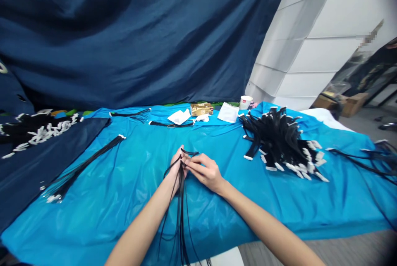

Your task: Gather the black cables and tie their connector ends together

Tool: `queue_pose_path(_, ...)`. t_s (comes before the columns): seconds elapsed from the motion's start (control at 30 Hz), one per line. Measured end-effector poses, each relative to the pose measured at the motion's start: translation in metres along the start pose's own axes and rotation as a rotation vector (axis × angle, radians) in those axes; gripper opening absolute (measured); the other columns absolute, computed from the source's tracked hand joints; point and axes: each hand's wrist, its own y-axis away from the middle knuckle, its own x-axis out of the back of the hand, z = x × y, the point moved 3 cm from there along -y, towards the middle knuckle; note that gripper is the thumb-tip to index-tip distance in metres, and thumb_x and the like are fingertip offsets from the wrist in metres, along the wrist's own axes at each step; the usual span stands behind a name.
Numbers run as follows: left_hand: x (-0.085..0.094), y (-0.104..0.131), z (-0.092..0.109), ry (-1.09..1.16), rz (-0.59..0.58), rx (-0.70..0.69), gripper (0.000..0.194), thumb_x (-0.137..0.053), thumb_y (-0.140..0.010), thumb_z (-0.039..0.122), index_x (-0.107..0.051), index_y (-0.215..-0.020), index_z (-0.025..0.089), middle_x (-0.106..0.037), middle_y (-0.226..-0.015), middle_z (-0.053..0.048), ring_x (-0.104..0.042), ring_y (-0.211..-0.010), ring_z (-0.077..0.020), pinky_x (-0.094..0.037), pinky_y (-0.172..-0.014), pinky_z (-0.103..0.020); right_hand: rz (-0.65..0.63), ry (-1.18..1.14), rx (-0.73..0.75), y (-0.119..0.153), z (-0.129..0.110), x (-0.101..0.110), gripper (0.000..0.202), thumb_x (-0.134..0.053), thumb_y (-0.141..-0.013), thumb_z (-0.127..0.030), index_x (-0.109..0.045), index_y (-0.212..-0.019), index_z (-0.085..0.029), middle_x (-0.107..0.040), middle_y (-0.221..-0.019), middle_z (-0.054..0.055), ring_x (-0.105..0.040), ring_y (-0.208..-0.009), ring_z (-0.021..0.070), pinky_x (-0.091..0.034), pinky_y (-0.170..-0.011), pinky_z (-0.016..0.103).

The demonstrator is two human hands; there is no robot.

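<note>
- Fingers of the left hand (175, 172) are curled closed around the black cables (181, 204), near their far end.
- Thumb and forefinger of the right hand (208, 172) are drawn together on the same cables, from the right; exactly which strand they pinch is too small to tell.
- These cables are at the middle of the near side, over the blue sheet (133, 175). Their long axis runs far to near: the strands hang from the hands toward the near edge, spreading slightly, while a short loose piece points right at the far end.
- To the right lies a pile of black strips (276, 140) with white ends.
</note>
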Motion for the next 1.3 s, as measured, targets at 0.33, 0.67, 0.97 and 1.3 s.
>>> queue_pose_path(0.33,-0.002,0.006,-0.007,0.016,0.045,0.017,0.032,-0.057,-0.068,0.030,-0.040,-0.046,0.015,-0.038,-0.038,0.006,-0.034,-0.034,-0.0028,-0.027,-0.035,-0.016,-0.096,0.093,0.051,-0.001,-0.002,0.000,0.021,-0.048,-0.079,-0.015,-0.057,-0.098,-0.020,-0.061,-0.084,0.006,-0.055,-0.077,0.0143,-0.046,-0.064,0.026)
queue_pose_path(0.67,0.003,0.003,-0.012,0.057,0.053,0.015,0.027,-0.053,-0.073,0.023,-0.044,-0.048,0.014,-0.041,-0.041,0.005,-0.035,-0.037,-0.0032,-0.029,-0.040,-0.017,-0.111,0.040,0.012,-0.001,-0.001,-0.002,0.020,-0.048,-0.078,-0.015,-0.058,-0.095,-0.020,-0.060,-0.084,0.006,-0.054,-0.077,0.0144,-0.045,-0.067,0.027)
queue_pose_path(0.97,-0.003,0.010,-0.007,0.118,0.002,0.054,0.022,-0.049,-0.076,0.016,-0.046,-0.054,0.016,-0.038,-0.045,0.005,-0.033,-0.039,-0.0051,-0.031,-0.041,-0.020,0.156,-0.413,-0.533,-0.009,0.008,0.006,0.010,-0.055,-0.074,-0.020,-0.064,-0.075,-0.017,-0.059,-0.074,0.005,-0.054,-0.069,0.0139,-0.046,-0.059,0.026)
queue_pose_path(1.3,-0.007,0.010,-0.005,0.114,0.019,0.025,0.032,-0.052,-0.075,0.030,-0.038,-0.051,0.015,-0.031,-0.037,0.008,-0.025,-0.030,-0.0023,-0.025,-0.034,-0.016,0.355,-1.024,-0.933,-0.005,0.021,0.003,0.009,-0.061,-0.068,-0.024,-0.061,-0.065,-0.016,-0.058,-0.077,0.004,-0.055,-0.075,0.0155,-0.046,-0.070,0.029)
